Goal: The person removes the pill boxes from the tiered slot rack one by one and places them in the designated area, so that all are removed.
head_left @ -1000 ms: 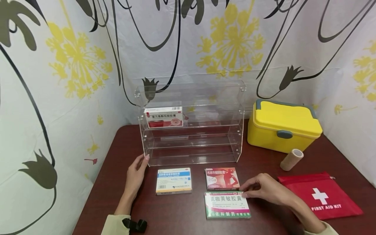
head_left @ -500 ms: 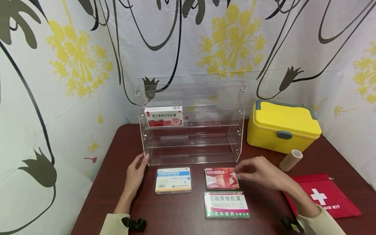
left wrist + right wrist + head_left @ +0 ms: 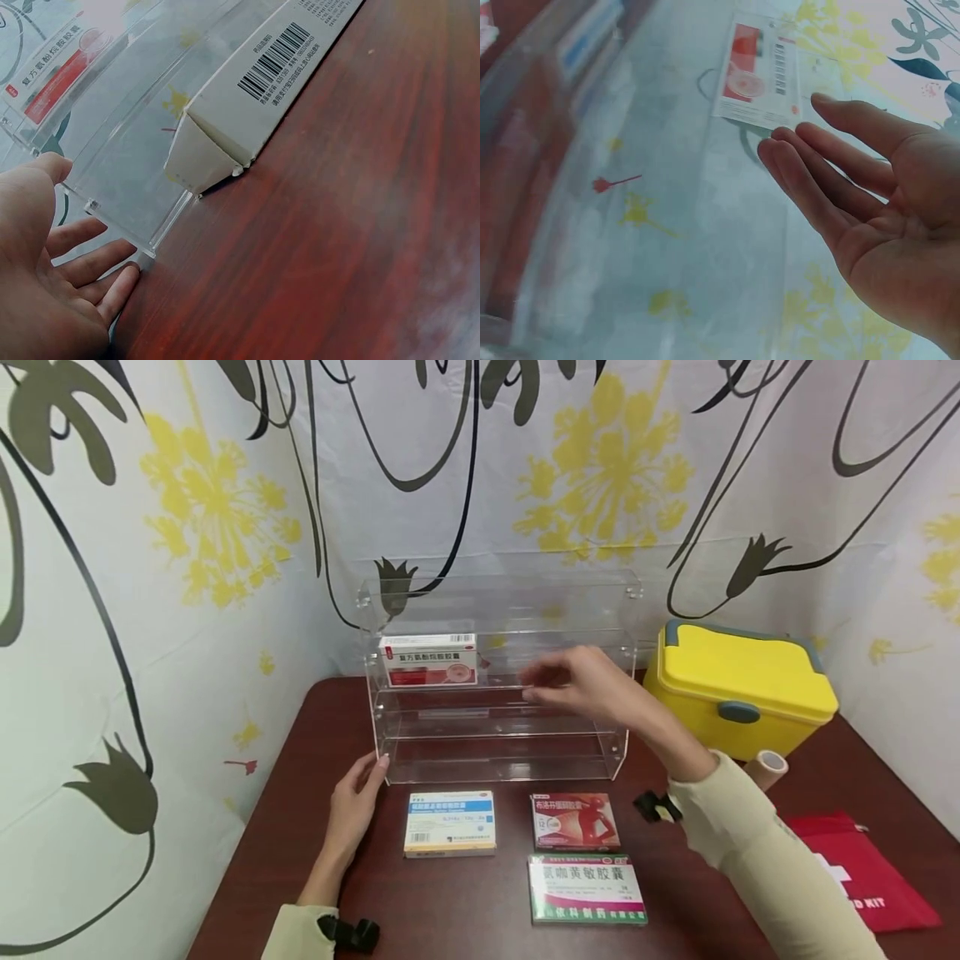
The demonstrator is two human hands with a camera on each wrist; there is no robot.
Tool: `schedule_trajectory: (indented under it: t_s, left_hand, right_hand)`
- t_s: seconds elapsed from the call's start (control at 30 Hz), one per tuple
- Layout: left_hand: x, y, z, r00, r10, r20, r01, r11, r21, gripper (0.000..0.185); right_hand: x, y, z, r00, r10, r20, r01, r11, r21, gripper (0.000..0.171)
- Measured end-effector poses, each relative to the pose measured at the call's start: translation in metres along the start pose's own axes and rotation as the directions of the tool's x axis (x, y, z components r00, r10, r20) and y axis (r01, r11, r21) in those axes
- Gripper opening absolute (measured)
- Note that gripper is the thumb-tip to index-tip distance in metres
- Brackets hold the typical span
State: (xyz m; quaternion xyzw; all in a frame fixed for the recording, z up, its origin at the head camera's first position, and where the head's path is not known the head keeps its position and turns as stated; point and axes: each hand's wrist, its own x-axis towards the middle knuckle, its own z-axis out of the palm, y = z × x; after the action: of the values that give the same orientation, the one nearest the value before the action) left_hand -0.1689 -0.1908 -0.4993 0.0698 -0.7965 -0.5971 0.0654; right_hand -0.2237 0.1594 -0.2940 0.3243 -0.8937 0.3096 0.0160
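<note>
A clear acrylic display rack (image 3: 502, 722) stands at the back of the table. My left hand (image 3: 354, 806) holds its lower left edge; in the left wrist view the thumb lies over the edge and the fingers lie along the outer side. My right hand (image 3: 581, 681) is raised before the middle of the rack, fingers loosely bent, nothing in it. A white-and-red medicine box (image 3: 431, 662) stands on an upper tier, left of that hand. In front of the rack lie a blue-and-white medicine box (image 3: 450, 823), a red one (image 3: 576, 821) and a green-edged one (image 3: 588, 889).
At the right stands a yellow case (image 3: 738, 685) with a grey latch. In front of it, a tan roll (image 3: 767, 768) and a red first aid pouch (image 3: 862, 877) are partly hidden by the right sleeve (image 3: 757, 852). Patterned cloth (image 3: 225, 710) hangs around the table.
My right hand has risen from the green-edged box, past the red box, up to the front of the rack. The left hand and the boxes stay in place.
</note>
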Motion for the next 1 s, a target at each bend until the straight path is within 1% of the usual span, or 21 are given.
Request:
schedule_trajectory:
  t_s: [0.1,0.23,0.33,0.43,0.67,0.77,0.83,0.9,1.0]
  left_hand:
    - [0.001,0.000,0.001,1.000,0.012,0.002,-0.012,1.000,-0.001,0.064]
    - [0.001,0.001,0.001,1.000,0.021,0.000,-0.021,1.000,-0.007,0.060]
    - [0.001,0.001,0.001,1.000,0.021,0.000,-0.021,1.000,-0.013,0.059]
    - [0.002,0.001,0.002,1.000,0.017,-0.005,-0.017,1.000,-0.010,0.059]
    - [0.003,0.000,0.003,1.000,0.014,-0.009,-0.014,1.000,-0.001,0.058]
    - [0.003,0.000,0.003,1.000,0.010,-0.007,-0.010,1.000,0.000,0.060]
    - [0.003,0.000,0.002,1.000,0.010,-0.005,-0.010,1.000,0.002,0.060]
    - [0.003,-0.001,0.001,1.000,0.011,-0.004,-0.011,1.000,0.004,0.059]
    - [0.003,-0.001,0.001,1.000,0.006,-0.009,-0.006,1.000,0.005,0.059]
  right_hand:
    - [0.024,-0.007,-0.005,1.000,-0.002,-0.030,0.002,1.000,0.001,0.020]
    - [0.051,-0.017,-0.007,0.999,-0.015,-0.048,0.014,1.000,-0.018,0.021]
    - [0.067,-0.023,-0.007,0.998,-0.018,-0.055,0.016,0.999,-0.028,0.023]
    - [0.077,-0.028,-0.007,0.998,-0.001,-0.060,-0.001,1.000,-0.024,0.023]
    - [0.091,-0.028,-0.002,0.998,0.060,-0.031,-0.061,0.997,-0.040,0.019]
    - [0.093,-0.029,0.001,0.996,0.082,-0.031,-0.084,0.993,-0.079,0.019]
    - [0.094,-0.031,0.003,0.995,0.090,-0.039,-0.093,0.989,-0.110,0.019]
    - [0.095,-0.033,0.005,0.995,0.094,-0.028,-0.097,0.987,-0.127,0.020]
    - [0.096,-0.034,0.009,0.995,0.102,-0.005,-0.102,0.988,-0.117,0.021]
